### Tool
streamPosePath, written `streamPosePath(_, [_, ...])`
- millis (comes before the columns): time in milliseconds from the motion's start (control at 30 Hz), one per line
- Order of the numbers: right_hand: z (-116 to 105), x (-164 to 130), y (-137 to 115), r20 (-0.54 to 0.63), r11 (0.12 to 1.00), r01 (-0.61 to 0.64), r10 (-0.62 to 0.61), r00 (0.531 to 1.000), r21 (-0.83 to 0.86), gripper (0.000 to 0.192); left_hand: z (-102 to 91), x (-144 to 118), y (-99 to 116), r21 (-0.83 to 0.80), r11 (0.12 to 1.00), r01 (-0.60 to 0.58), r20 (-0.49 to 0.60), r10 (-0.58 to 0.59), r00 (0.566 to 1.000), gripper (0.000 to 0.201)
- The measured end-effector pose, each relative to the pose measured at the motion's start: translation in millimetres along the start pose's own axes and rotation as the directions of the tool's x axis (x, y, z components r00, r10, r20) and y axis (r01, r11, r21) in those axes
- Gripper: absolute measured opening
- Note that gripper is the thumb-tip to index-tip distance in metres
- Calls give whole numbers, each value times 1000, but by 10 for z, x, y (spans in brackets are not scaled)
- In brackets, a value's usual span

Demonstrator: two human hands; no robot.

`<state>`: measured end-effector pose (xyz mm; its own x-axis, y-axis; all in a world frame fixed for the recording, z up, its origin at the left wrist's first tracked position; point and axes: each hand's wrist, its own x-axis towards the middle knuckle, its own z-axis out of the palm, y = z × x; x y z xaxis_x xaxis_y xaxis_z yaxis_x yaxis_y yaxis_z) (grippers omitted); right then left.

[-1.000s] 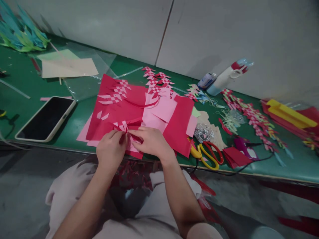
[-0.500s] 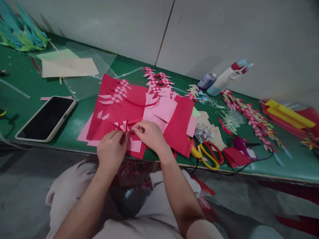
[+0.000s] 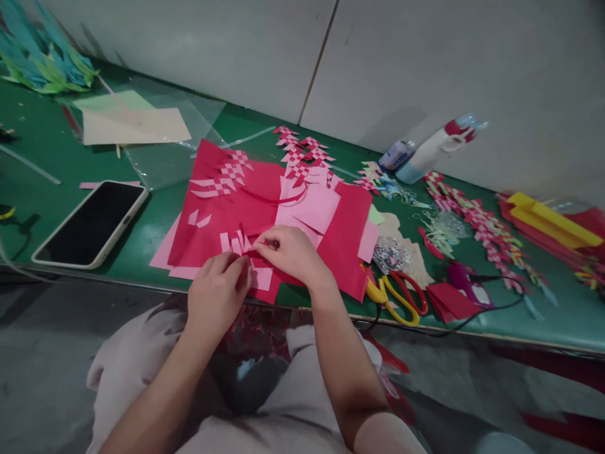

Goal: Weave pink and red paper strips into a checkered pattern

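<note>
At near table edge, centre: woven red-pink paper piece (image 3: 239,244) on red sheets (image 3: 227,208). Left hand (image 3: 218,295) curled, fingertips pressing its lower edge. Right hand (image 3: 292,251) pinching strip at weave. Phone (image 3: 92,222) left, well apart. Scissors (image 3: 394,293) just right of sheets, 2 bottles (image 3: 428,148) by wall. Green table (image 3: 42,170) littered with paper braids (image 3: 477,221).

Your left hand (image 3: 218,295) and right hand (image 3: 292,252) meet at lower centre of the frame, fingers curled and pinching, both forearms bare.
</note>
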<state>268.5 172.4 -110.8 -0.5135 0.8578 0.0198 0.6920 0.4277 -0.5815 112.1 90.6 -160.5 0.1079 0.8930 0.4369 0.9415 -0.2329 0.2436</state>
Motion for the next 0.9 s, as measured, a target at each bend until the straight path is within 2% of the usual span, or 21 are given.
streamPosePath(200, [49, -116, -15, 107, 994, 81, -73, 992, -70, 18, -32, -68, -3, -154, 985, 77, -104, -93, 990, 17])
streamPosePath(333, [97, -155, 17, 114, 989, 103, -90, 989, -107, 19, -96, -145, -40, -139, 987, 85, -156, -106, 982, 15])
streamPosePath(500, [150, -201, 17, 123, 975, 155, -136, 983, -159, 22, -161, -226, -92, -128, 991, 41, -150, -60, 987, 15])
streamPosePath(600, [147, -223, -6, 137, 979, 158, -141, 981, -129, 28, -187, -240, -94, -107, 994, 2, -163, -19, 986, 15])
streamPosePath(733, [109, -206, 3, 29, 992, 99, -97, 995, -72, 33, -195, -245, -67, -129, 988, -90, -139, 72, 988, 21])
streamPosePath(800, [103, -180, 22, -28, 991, 54, -58, 998, -125, 31, -175, -255, -48, -152, 978, -145, -113, 129, 985, 27])
streamPosePath(900, [122, -139, 39, -13, 973, 17, -20, 1000, -232, 34, -123, -285, -23, -163, 965, -204, -75, 194, 978, 34])
